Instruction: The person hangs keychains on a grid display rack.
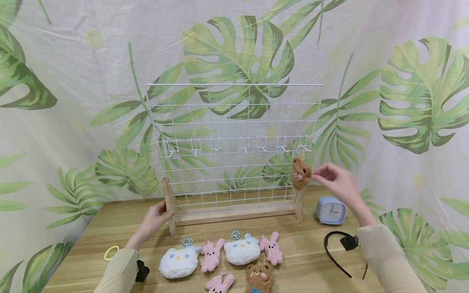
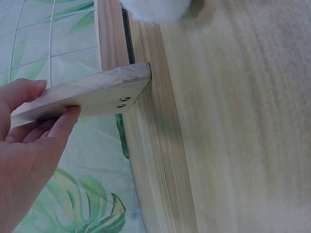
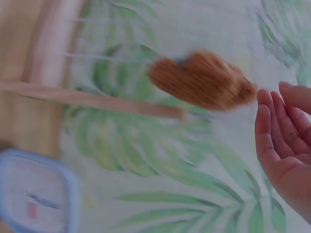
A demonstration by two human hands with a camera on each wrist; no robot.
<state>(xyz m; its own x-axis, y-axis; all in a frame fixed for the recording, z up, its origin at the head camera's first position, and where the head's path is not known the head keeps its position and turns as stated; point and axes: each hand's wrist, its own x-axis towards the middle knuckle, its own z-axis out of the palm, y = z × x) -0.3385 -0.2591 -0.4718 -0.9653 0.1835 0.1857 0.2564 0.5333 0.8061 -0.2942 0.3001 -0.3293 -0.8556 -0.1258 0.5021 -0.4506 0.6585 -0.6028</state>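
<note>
A brown bear plush keychain (image 1: 301, 174) hangs from the rightmost hook of the white wire grid rack (image 1: 234, 165). My right hand (image 1: 335, 181) is just to the right of it. In the right wrist view the bear (image 3: 204, 80) is blurred, and the fingertips of the right hand (image 3: 286, 131) come close to its edge without being curled round it; whether they touch is unclear. My left hand (image 1: 155, 219) grips the rack's left wooden leg (image 1: 169, 207). In the left wrist view, thumb and fingers of the left hand (image 2: 34, 131) lie on both sides of that wooden leg (image 2: 97, 92).
Several white hooks (image 1: 244, 149) line the grid. In front lie white plush pouches (image 1: 178, 261), pink rabbit plushes (image 1: 211, 255) and another brown bear (image 1: 259, 276). At right are a blue clock (image 1: 331, 211) and a black headband (image 1: 331, 254); a yellow ring (image 1: 111, 253) lies left.
</note>
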